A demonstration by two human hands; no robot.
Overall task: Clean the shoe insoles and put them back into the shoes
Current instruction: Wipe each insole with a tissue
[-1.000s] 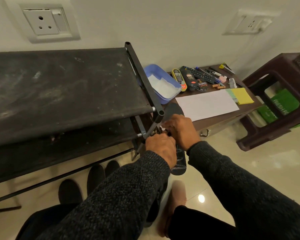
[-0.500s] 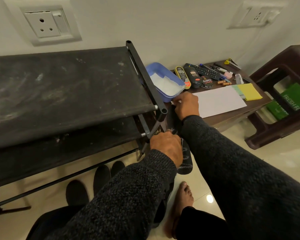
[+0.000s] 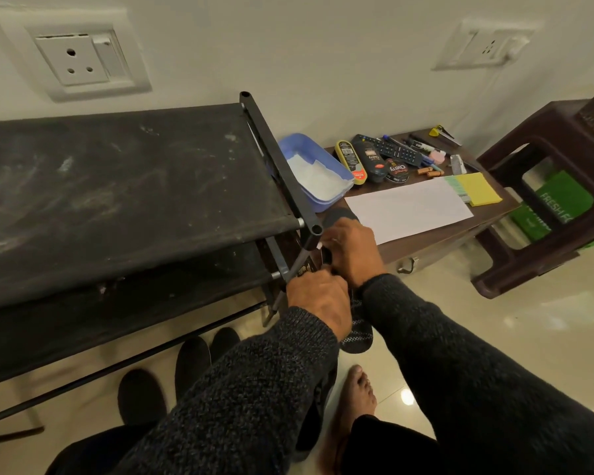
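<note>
A dark insole [image 3: 341,214] stands nearly upright beside the front corner of the shoe rack [image 3: 117,186]. Its rounded top end shows above my hands and its patterned lower end [image 3: 359,332] hangs below them. My left hand [image 3: 318,298] grips it low down. My right hand [image 3: 352,250] is curled over its upper part, and a small white bit shows at the fingertips; I cannot tell what it is. Three dark shoe toes [image 3: 192,363] stick out from under the rack on the floor.
A low brown table [image 3: 436,234] carries a blue tub [image 3: 318,176] with white paper in it, shoe polish tins, a remote, pens, a white sheet [image 3: 408,209] and yellow notes. A brown plastic stool [image 3: 556,200] stands to the right. My bare foot [image 3: 357,399] is on the glossy floor.
My right hand slid up to the top end of the insole by the blue tub, then came back down to meet my left hand. The left hand kept its grip.
</note>
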